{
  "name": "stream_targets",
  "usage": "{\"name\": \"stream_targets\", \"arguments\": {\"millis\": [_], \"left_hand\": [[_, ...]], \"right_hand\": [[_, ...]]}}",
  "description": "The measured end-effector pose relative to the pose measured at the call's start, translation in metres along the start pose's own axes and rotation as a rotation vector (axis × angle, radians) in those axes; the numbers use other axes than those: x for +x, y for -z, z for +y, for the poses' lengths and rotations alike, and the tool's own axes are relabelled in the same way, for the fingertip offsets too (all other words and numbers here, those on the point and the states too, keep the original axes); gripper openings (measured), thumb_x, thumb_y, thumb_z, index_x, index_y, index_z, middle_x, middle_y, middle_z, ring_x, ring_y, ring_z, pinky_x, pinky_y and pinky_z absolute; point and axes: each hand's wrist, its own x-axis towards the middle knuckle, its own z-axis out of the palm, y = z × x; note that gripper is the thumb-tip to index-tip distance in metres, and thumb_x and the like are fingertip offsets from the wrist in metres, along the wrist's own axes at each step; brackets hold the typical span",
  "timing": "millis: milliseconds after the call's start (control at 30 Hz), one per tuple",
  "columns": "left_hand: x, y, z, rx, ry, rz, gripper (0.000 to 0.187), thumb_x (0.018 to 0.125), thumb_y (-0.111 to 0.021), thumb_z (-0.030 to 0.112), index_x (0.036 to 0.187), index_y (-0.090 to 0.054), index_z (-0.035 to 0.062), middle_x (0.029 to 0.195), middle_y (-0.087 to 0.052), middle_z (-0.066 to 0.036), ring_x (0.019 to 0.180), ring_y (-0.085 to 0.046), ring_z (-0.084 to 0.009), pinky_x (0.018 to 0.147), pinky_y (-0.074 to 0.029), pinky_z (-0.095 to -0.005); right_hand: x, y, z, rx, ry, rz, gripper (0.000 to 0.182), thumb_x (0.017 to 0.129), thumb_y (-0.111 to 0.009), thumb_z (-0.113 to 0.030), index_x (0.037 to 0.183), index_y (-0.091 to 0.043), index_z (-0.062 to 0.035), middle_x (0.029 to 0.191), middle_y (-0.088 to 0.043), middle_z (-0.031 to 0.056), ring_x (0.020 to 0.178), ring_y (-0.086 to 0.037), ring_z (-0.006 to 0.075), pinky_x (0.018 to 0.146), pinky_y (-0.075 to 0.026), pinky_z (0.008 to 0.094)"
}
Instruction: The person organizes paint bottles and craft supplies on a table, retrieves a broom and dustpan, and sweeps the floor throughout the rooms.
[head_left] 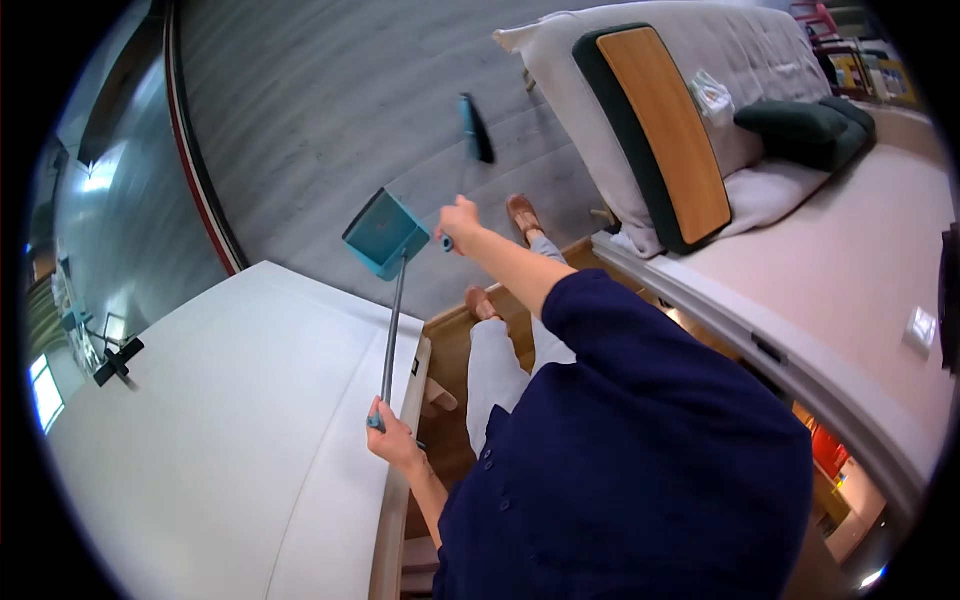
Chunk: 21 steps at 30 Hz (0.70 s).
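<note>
Head view: left hand (392, 436) clamped on long grey-handled teal plastic dustpan (386, 235); right hand (459, 222) gripping short blue broom handle (447, 242) over grey wood floor (330, 110).

We keep our right hand (460, 222) fisted on an outstretched arm, our left hand (392, 436) clenched low, elbow bent

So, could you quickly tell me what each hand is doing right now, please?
Left hand: closed around the top of the dustpan's long handle.
Right hand: closed on the broom handle; its brush head looks blurred above the floor.
</note>
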Motion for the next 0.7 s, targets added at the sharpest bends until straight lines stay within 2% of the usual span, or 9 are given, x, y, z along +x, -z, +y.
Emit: {"name": "stream_targets", "arguments": {"millis": [33,133,300,367,433,467,500,567,700], "left_hand": [[-0.007,-0.009,0.010,0.008,-0.013,0.025,0.024,0.092,-0.056,0.014,0.106,-0.062,-0.0043,0.058,-0.045,0.003,0.043,-0.035,-0.0035,0.038,-0.028,-0.0194],[-0.023,-0.028,0.037,-0.050,0.041,0.083,0.024,0.092,-0.055,0.014,0.107,-0.061,-0.0042,0.058,-0.045,0.003,0.043,-0.035,-0.0034,0.038,-0.028,-0.0194],[-0.040,-0.065,0.075,-0.086,0.114,0.179,0.024,0.092,-0.055,0.014,0.107,-0.061,-0.0039,0.057,-0.044,0.003,0.043,-0.033,-0.0033,0.038,-0.028,-0.0200],[-0.040,-0.076,0.080,-0.107,0.115,0.199,0.025,0.091,-0.055,0.014,0.107,-0.061,-0.0038,0.055,-0.044,0.002,0.041,-0.034,-0.0050,0.037,-0.027,-0.0212],[-0.037,-0.085,0.085,-0.107,0.152,0.237,0.024,0.091,-0.056,0.014,0.107,-0.061,-0.0036,0.054,-0.044,0.002,0.041,-0.034,-0.0049,0.037,-0.026,-0.0215],[-0.035,-0.088,0.086,-0.102,0.170,0.256,0.024,0.091,-0.056,0.015,0.106,-0.061,-0.0035,0.053,-0.043,0.002,0.041,-0.034,-0.0049,0.037,-0.026,-0.0216],[-0.033,-0.091,0.087,-0.104,0.177,0.277,0.024,0.091,-0.057,0.016,0.104,-0.062,-0.0038,0.052,-0.043,0.001,0.041,-0.034,-0.0049,0.037,-0.026,-0.0219],[-0.030,-0.095,0.085,-0.157,0.195,0.297,0.023,0.091,-0.058,0.016,0.102,-0.062,-0.0038,0.052,-0.043,0.001,0.040,-0.033,-0.0050,0.037,-0.025,-0.0216],[-0.030,-0.088,0.084,-0.359,0.309,0.351,0.022,0.089,-0.061,0.017,0.099,-0.062,-0.0029,0.052,-0.036,0.005,0.041,-0.030,-0.0042,0.038,-0.024,-0.0213]], "right_hand": [[-0.003,-0.007,-0.018,0.002,-0.011,-0.058,0.071,0.082,-0.052,-0.008,0.146,-0.020,-0.0097,0.062,-0.051,0.0094,0.043,-0.048,0.0182,0.039,-0.039,0.0333],[0.036,0.001,-0.045,0.030,0.064,-0.255,0.068,0.086,-0.048,-0.007,0.147,-0.017,-0.0086,0.058,-0.047,0.0060,0.042,-0.044,0.0145,0.040,-0.038,0.0310],[0.026,0.111,-0.082,0.025,-0.020,-0.460,0.058,0.087,-0.046,-0.009,0.142,-0.030,-0.0135,0.067,-0.051,0.0093,0.046,-0.051,0.0159,0.039,-0.037,0.0307],[0.028,0.173,-0.082,-0.243,-0.005,-0.443,0.051,0.087,-0.047,-0.010,0.137,-0.038,-0.0120,0.080,-0.059,0.0142,0.055,-0.058,0.0215,0.048,-0.045,0.0345],[0.024,0.225,-0.089,-0.825,0.279,-0.284,0.048,0.090,-0.048,-0.015,0.138,-0.040,-0.0131,0.084,-0.058,0.0115,0.067,-0.058,0.0200,0.054,-0.047,0.0317],[0.026,0.253,-0.089,-1.000,0.574,-0.288,0.046,0.091,-0.048,-0.016,0.136,-0.043,-0.0100,0.098,-0.061,0.0184,0.081,-0.061,0.0280,0.068,-0.050,0.0344],[0.012,0.267,-0.102,-1.137,0.439,-0.280,0.046,0.091,-0.048,-0.016,0.136,-0.042,-0.0085,0.104,-0.060,0.0253,0.083,-0.061,0.0336,0.077,-0.048,0.0362],[0.006,0.314,-0.105,-1.285,0.490,-0.371,0.048,0.091,-0.049,-0.019,0.137,-0.040,-0.0095,0.095,-0.061,0.0268,0.081,-0.061,0.0349,0.077,-0.048,0.0386],[-0.018,0.317,-0.145,-1.756,0.301,-0.579,0.046,0.089,-0.051,-0.022,0.134,-0.043,-0.0162,0.096,-0.062,0.0226,0.091,-0.059,0.0385,0.077,-0.047,0.0457]]}}
